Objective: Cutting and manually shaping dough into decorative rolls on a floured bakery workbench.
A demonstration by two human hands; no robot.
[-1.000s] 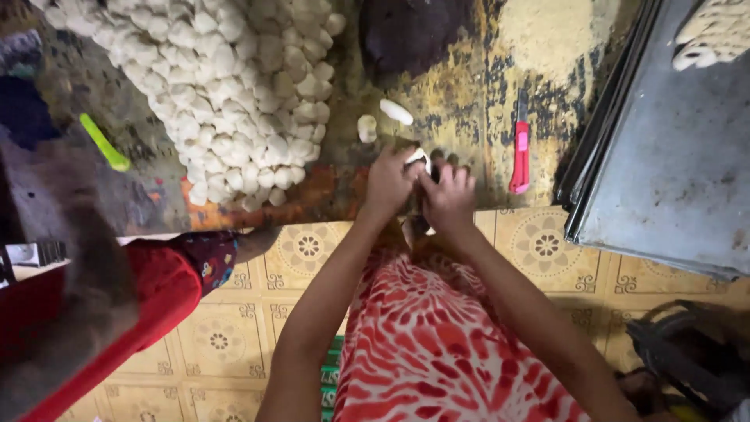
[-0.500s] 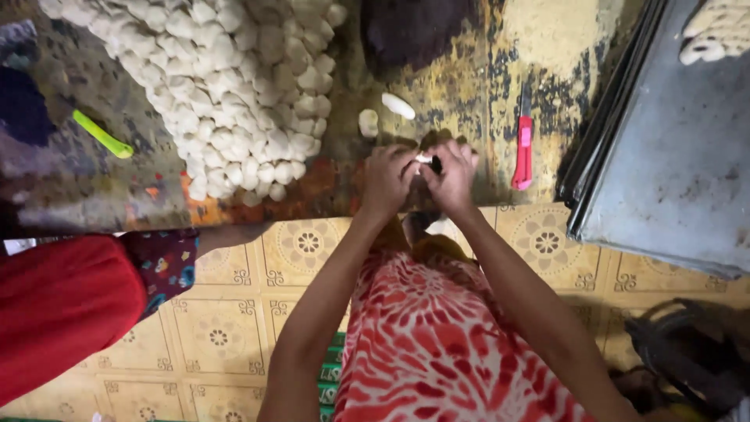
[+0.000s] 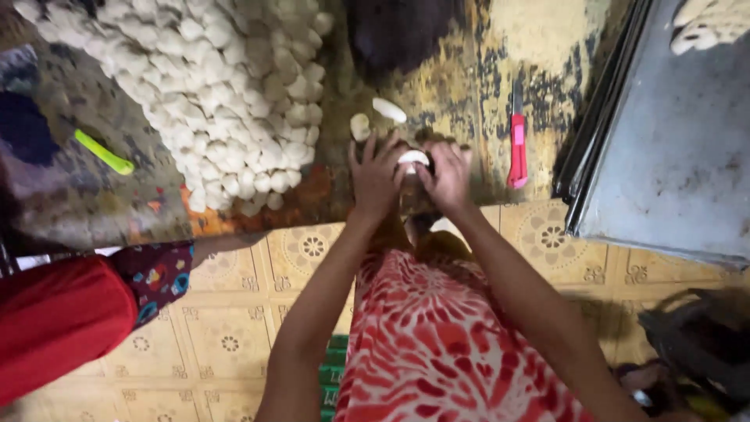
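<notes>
Fingers of the left hand and right hand are curled toward each other, closed together around one small white dough piece, which sits pinched between the two sets of fingertips; neither hand is nearer, and its long axis, as far as can be judged, runs across from hand to hand. Up and to the left of the fingers, well apart, lies a large heap of white dough pieces on the worn mat. To the right of the fingers, a grey metal tray lies at the mat's edge. Between tray and right-hand fingers, near them, lies a red utility knife, long axis pointing away from the person. A green cutter lies far left. Just above the fingertips, two loose white pieces lie apart.
</notes>
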